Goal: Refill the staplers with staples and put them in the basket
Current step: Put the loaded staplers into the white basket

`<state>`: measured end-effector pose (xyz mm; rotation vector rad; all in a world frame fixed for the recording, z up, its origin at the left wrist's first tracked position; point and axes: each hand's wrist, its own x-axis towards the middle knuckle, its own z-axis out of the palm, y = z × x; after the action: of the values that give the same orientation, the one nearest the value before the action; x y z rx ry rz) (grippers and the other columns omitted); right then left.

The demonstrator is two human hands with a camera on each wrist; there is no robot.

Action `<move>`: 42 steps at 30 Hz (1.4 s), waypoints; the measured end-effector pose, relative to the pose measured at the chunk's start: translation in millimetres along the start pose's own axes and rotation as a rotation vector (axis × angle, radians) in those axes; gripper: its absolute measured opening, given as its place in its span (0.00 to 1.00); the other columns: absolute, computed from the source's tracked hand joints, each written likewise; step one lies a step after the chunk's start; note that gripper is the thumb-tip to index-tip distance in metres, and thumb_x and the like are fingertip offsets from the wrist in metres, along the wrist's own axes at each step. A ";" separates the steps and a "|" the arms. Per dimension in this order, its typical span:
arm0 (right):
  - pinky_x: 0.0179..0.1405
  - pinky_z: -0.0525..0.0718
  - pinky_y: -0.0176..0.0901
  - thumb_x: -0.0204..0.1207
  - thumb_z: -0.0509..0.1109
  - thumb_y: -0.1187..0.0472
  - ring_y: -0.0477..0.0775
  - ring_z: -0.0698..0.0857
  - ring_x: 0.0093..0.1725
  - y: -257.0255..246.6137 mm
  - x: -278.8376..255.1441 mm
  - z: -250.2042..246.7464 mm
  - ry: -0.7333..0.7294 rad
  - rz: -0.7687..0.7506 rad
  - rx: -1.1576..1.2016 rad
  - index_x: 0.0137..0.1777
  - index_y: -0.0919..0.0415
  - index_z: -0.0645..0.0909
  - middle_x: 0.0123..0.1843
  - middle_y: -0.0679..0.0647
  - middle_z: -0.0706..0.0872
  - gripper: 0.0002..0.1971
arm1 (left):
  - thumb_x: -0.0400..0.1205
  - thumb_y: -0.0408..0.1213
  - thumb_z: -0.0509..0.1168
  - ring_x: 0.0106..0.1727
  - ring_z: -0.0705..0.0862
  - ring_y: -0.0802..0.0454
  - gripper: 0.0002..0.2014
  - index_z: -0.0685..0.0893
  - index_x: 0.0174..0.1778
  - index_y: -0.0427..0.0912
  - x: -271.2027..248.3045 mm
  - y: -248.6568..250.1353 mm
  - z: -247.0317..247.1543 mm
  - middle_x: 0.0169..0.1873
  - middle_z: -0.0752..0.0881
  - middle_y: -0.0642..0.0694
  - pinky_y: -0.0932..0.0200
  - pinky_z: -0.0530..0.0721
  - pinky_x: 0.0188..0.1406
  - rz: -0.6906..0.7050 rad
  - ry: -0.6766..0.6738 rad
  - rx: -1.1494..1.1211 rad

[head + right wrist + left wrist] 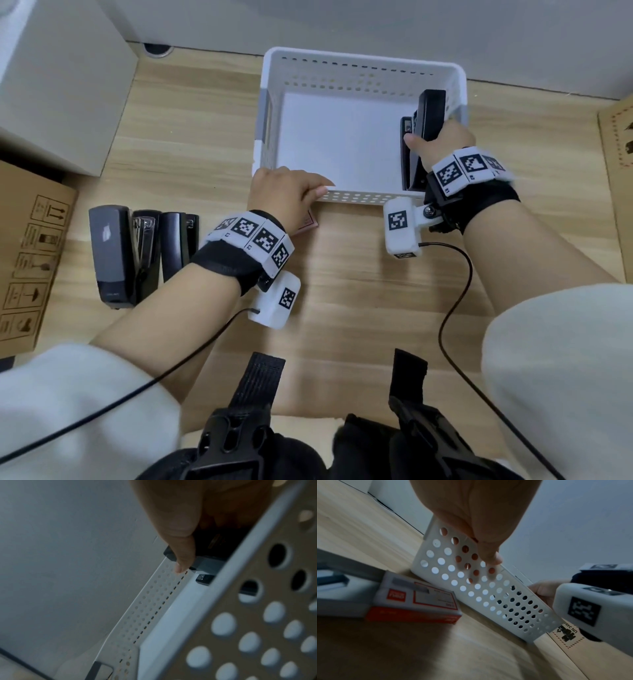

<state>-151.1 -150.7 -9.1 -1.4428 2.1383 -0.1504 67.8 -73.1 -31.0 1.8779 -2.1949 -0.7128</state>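
Note:
A white perforated basket (359, 58) stands on the wooden floor. My right hand (442, 137) is inside its right side and grips a black stapler (430, 113), held on edge against the right wall. Another black stapler (406, 154) lies just left of it in the basket. In the right wrist view my thumb lies along the held stapler (207, 563), inside the basket wall (254, 616). My left hand (308, 192) grips the basket's near rim at its left corner, fingers inside and thumb outside the wall (419, 572). Three dark staplers (109, 253) lie on the floor at left.
A red and white staple box (419, 601) sits on the floor against the basket's near-left corner, mostly hidden under my left hand in the head view. Cardboard boxes stand at the far left (30, 260) and far right (616, 171). A white cabinet (61, 85) stands back left.

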 end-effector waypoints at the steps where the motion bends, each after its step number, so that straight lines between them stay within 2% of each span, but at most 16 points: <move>1: 0.29 0.68 0.40 0.78 0.65 0.49 0.57 0.77 0.42 0.9 -2.1 -0.1 -0.006 -0.003 0.009 0.49 0.66 0.75 0.35 0.54 0.77 0.17 | 0.84 0.48 0.53 0.60 0.80 0.47 0.14 0.82 0.60 0.58 -0.3 0.6 -0.6 0.56 0.88 0.51 0.52 0.62 0.61 0.000 0.001 0.000; 4: 0.46 0.73 0.42 0.77 0.65 0.51 0.58 0.81 0.58 1.2 -12.7 -0.7 0.024 -0.009 0.128 0.67 0.66 0.70 0.61 0.59 0.81 0.24 | 0.84 0.47 0.54 0.61 0.80 0.47 0.14 0.81 0.60 0.58 -1.8 3.0 -2.4 0.56 0.87 0.50 0.52 0.61 0.63 0.000 -0.004 -0.016; 6: 0.59 0.76 0.42 0.74 0.67 0.53 0.59 0.79 0.66 -3.2 -25.2 -0.7 0.080 -0.043 0.287 0.73 0.62 0.66 0.68 0.58 0.78 0.29 | 0.83 0.43 0.56 0.60 0.81 0.50 0.13 0.82 0.60 0.58 -5.6 4.4 -5.6 0.56 0.87 0.51 0.50 0.62 0.67 0.014 0.010 -0.154; 9: 0.72 0.66 0.36 0.74 0.68 0.56 0.52 0.71 0.74 -15.6 -59.8 5.7 0.144 -0.139 0.518 0.77 0.58 0.61 0.76 0.56 0.69 0.32 | 0.79 0.35 0.59 0.59 0.81 0.52 0.16 0.82 0.61 0.54 -25.8 3.9 -18.3 0.57 0.84 0.50 0.44 0.72 0.69 0.097 0.131 -0.458; 10: 0.70 0.65 0.32 0.75 0.68 0.58 0.51 0.69 0.75 -20.4 -73.6 10.9 0.150 -0.176 0.579 0.77 0.58 0.61 0.77 0.56 0.68 0.31 | 0.78 0.33 0.60 0.59 0.80 0.53 0.18 0.82 0.62 0.52 -35.3 1.1 -23.3 0.58 0.83 0.49 0.46 0.73 0.69 0.113 0.188 -0.488; 12: 0.68 0.69 0.36 0.75 0.68 0.63 0.51 0.73 0.69 -32.5 -101.6 24.6 0.127 -0.237 0.703 0.74 0.59 0.66 0.71 0.57 0.72 0.27 | 0.77 0.31 0.61 0.61 0.76 0.57 0.20 0.79 0.65 0.48 -56.3 -10.7 -31.6 0.61 0.81 0.45 0.56 0.71 0.70 0.095 0.304 -0.506; 14: 0.62 0.79 0.44 0.74 0.68 0.66 0.50 0.81 0.55 -46.8 -125.8 41.2 0.054 -0.260 0.802 0.64 0.55 0.74 0.56 0.53 0.81 0.18 | 0.75 0.28 0.61 0.64 0.72 0.59 0.24 0.75 0.68 0.44 -75.9 -29.2 -35.7 0.65 0.79 0.42 0.64 0.67 0.70 0.022 0.397 -0.492; 16: 0.56 0.84 0.51 0.73 0.67 0.68 0.51 0.84 0.43 -61.8 -144.9 58.5 -0.066 -0.302 0.808 0.50 0.48 0.78 0.41 0.51 0.84 0.13 | 0.76 0.27 0.61 0.69 0.68 0.57 0.26 0.70 0.72 0.42 -94.3 -49.7 -37.7 0.70 0.73 0.42 0.68 0.61 0.71 -0.110 0.424 -0.463; 18: 0.49 0.85 0.51 0.73 0.66 0.71 0.52 0.84 0.37 -78.6 -161.0 77.8 -0.233 -0.348 0.791 0.43 0.47 0.78 0.36 0.54 0.82 0.14 | 0.79 0.29 0.60 0.75 0.65 0.54 0.27 0.64 0.75 0.41 -110.5 -70.5 -36.5 0.75 0.67 0.42 0.74 0.55 0.70 -0.235 0.400 -0.443; 22: 0.42 0.82 0.41 0.74 0.65 0.72 0.52 0.82 0.40 -103.9 -182.4 121.2 -0.597 -0.334 0.661 0.51 0.58 0.78 0.38 0.54 0.81 0.11 | 0.79 0.30 0.62 0.80 0.58 0.50 0.33 0.55 0.79 0.42 -133.8 -99.1 -28.3 0.79 0.59 0.42 0.70 0.51 0.72 -0.387 0.290 -0.523; 26: 0.59 0.80 0.48 0.75 0.69 0.67 0.55 0.80 0.57 -112.1 -189.0 154.9 -0.793 -0.255 0.471 0.71 0.63 0.71 0.55 0.55 0.81 0.24 | 0.78 0.30 0.65 0.82 0.52 0.53 0.42 0.42 0.80 0.44 -144.3 -110.8 -19.5 0.81 0.53 0.46 0.68 0.51 0.71 -0.518 0.085 -0.729; 28: 0.68 0.77 0.49 0.76 0.68 0.67 0.55 0.77 0.69 -113.7 -188.0 162.5 -0.810 -0.241 0.425 0.75 0.63 0.67 0.70 0.60 0.77 0.27 | 0.78 0.26 0.64 0.81 0.58 0.50 0.41 0.46 0.81 0.43 -144.9 -114.6 -16.9 0.79 0.59 0.46 0.66 0.54 0.72 -0.563 0.024 -0.800; 30: 0.70 0.73 0.47 0.78 0.63 0.71 0.53 0.76 0.70 -112.9 -186.1 164.6 -0.839 -0.183 0.514 0.76 0.65 0.64 0.72 0.60 0.75 0.27 | 0.75 0.22 0.62 0.74 0.69 0.49 0.37 0.56 0.79 0.42 -144.7 -117.0 -17.4 0.73 0.70 0.45 0.61 0.63 0.73 -0.542 0.033 -0.868; 34: 0.62 0.75 0.43 0.80 0.55 0.73 0.45 0.79 0.50 -106.6 -181.9 163.5 -0.925 -0.028 0.825 0.73 0.64 0.69 0.51 0.51 0.81 0.22 | 0.75 0.16 0.58 0.65 0.74 0.51 0.32 0.68 0.72 0.47 -142.9 -107.9 -23.7 0.62 0.76 0.42 0.53 0.69 0.72 -0.470 0.003 -0.960; 38: 0.38 0.89 0.48 0.80 0.57 0.75 0.52 0.86 0.41 -97.5 -179.6 151.6 -0.942 -0.023 0.986 0.72 0.61 0.69 0.45 0.55 0.83 0.21 | 0.78 0.18 0.55 0.57 0.79 0.50 0.27 0.73 0.69 0.48 -141.3 -87.4 -26.8 0.54 0.81 0.50 0.55 0.83 0.51 -0.558 0.012 -1.215; 42: 0.37 0.88 0.50 0.79 0.60 0.74 0.54 0.86 0.37 -92.9 -172.1 127.3 -0.879 -0.129 1.013 0.74 0.55 0.65 0.42 0.57 0.84 0.25 | 0.74 0.19 0.56 0.53 0.82 0.55 0.27 0.74 0.62 0.52 -134.0 -66.4 -47.1 0.61 0.79 0.51 0.64 0.84 0.34 -0.444 0.126 -1.321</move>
<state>35.7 -10.9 -15.5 -0.7774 0.9735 -0.4628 172.6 38.2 3.7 1.4776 -0.7050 -1.5158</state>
